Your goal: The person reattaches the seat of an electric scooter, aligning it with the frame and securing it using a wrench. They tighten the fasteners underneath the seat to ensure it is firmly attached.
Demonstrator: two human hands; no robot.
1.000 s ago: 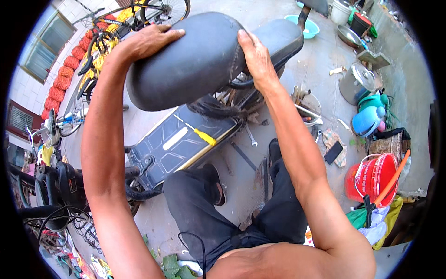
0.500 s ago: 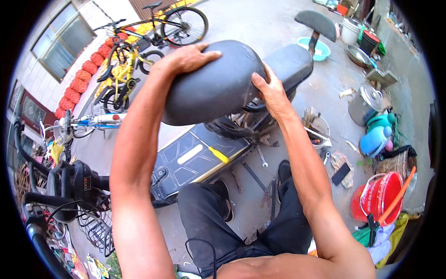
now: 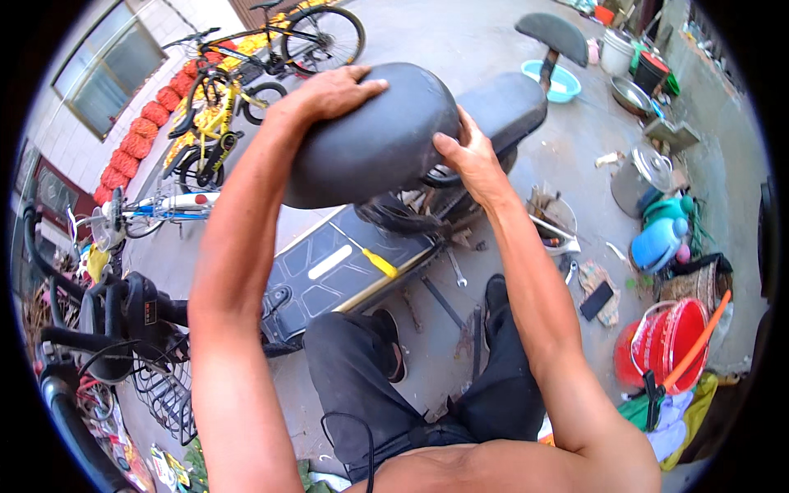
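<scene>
A black padded scooter seat [image 3: 374,144] is tilted up at the middle of the view, held between both my hands. My left hand [image 3: 335,94] lies over its far left edge with the fingers bent along the cover. At its right end my right hand [image 3: 468,156] grips the rim, thumb on top; the other fingers are partly hidden. Under the seat is the electric scooter's dark frame, and the footboard [image 3: 288,292] carries a yellow-handled screwdriver [image 3: 380,261]. Behind the held seat sits the rear passenger seat [image 3: 509,107] with a backrest [image 3: 551,37].
A wrench [image 3: 457,269] and metal bars lie on the ground by my feet. To the right are a phone [image 3: 597,301] on a rag, a red bucket [image 3: 657,345] and a lidded metal pot [image 3: 641,181]. Handlebars [image 3: 99,337] stand at left; bicycles [image 3: 214,135] are beyond.
The whole view has shifted slightly, so things appear a little further left and up. Both hands keep their places on the seat, which stays tilted.
</scene>
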